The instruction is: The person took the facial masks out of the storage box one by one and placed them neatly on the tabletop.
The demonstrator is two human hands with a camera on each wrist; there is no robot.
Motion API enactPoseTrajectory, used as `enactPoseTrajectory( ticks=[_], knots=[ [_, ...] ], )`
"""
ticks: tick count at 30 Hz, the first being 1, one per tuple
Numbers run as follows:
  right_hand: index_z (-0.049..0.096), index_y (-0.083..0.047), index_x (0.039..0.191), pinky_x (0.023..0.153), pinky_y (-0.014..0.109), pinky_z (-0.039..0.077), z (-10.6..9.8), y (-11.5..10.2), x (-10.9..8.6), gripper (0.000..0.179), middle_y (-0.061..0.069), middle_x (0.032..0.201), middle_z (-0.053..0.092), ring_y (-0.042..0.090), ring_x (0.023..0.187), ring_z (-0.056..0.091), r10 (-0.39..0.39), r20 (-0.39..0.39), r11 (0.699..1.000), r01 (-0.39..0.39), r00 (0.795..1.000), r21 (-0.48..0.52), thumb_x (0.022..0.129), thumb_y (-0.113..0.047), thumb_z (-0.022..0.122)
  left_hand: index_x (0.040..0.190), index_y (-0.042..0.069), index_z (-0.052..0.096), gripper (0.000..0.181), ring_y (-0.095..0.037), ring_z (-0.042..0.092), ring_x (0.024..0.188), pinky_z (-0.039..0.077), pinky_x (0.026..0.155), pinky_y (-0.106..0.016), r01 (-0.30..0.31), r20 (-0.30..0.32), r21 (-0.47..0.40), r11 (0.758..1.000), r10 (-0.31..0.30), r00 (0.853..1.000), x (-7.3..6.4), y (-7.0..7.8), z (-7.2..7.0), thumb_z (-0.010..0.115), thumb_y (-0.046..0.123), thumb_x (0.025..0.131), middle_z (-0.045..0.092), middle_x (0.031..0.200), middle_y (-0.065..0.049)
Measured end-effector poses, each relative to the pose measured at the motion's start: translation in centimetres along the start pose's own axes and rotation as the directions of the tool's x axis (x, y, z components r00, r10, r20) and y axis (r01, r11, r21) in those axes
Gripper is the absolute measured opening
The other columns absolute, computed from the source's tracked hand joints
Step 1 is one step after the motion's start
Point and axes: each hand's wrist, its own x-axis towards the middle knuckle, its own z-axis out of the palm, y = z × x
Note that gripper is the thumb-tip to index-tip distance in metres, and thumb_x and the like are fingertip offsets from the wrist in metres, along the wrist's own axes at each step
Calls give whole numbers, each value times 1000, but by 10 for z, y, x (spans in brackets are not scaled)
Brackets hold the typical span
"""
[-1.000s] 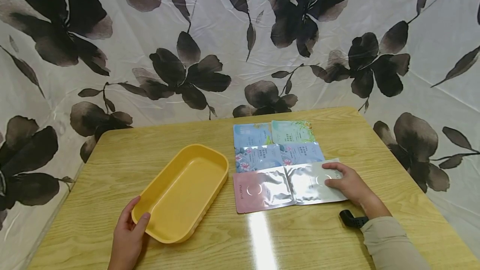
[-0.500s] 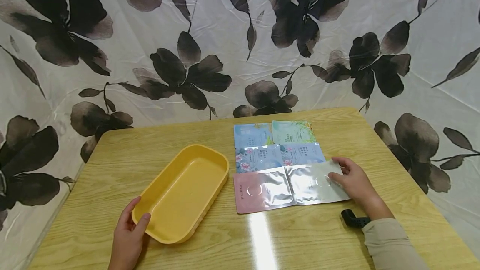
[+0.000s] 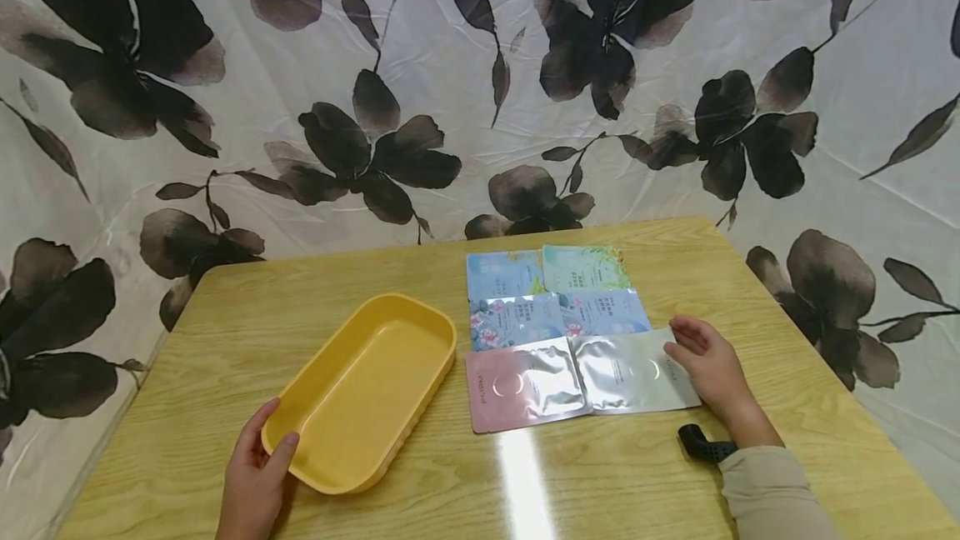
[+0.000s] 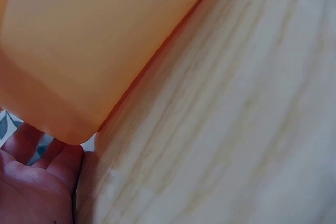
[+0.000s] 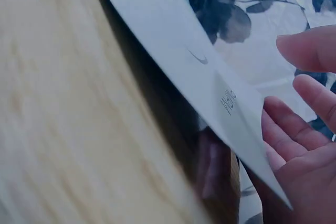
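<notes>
My left hand (image 3: 257, 473) grips the near left corner of a yellow plastic tray (image 3: 367, 390), thumb over the rim and fingers outside. The tray holds nothing. In the left wrist view its wall (image 4: 79, 66) looks orange above the fingers. At the right edge of a silver and pale green foil packet (image 3: 633, 373), resembling a sheet mask packet, is my right hand (image 3: 708, 365). In the right wrist view, the thumb (image 5: 307, 49) stands apart from that packet, while the other fingers lie loosely bent beside its edge. A pink and silver foil packet (image 3: 517, 386) adjoins it on the left.
Behind lie two blue flowered packets (image 3: 517, 321), then a light blue packet (image 3: 504, 275) and a green packet (image 3: 585, 267), in rows on the wooden table (image 3: 420, 515). A floral cloth (image 3: 450, 48) hangs behind the table. A black device (image 3: 705, 444) sits at the right wrist.
My right hand has slid rightward from the top of the silver and green packet to its right edge. The left hand and the tray have stayed in place.
</notes>
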Motion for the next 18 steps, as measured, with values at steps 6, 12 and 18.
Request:
enactPoseTrajectory(
  ticks=[6,12,18],
  knots=[
    [42,11,141,90,5,40,-1,5,-4,48,31,141,47,19,124,53,-14,-33,1000,14,999,-1,101,-7,61,140,18,50,47,3,61,96,54,71,-13,-19,2,-21,1000,19,1000,0,-2,0,58,-4,99,50,125,15],
    [42,14,139,91,6,41,3,12,-4,45,34,135,50,-11,106,52,-91,-83,994,96,992,53,101,-2,59,139,20,52,48,3,60,97,54,71,-13,-33,0,-51,998,33,999,0,-4,-2,57,-6,99,51,125,15],
    [40,12,142,88,5,41,2,12,-4,49,33,129,56,-11,102,54,-66,-88,998,67,994,7,102,-7,59,138,20,54,49,3,61,96,54,71,-13,-57,2,-77,995,57,998,1,-5,-1,57,-8,98,54,123,16]
  ],
)
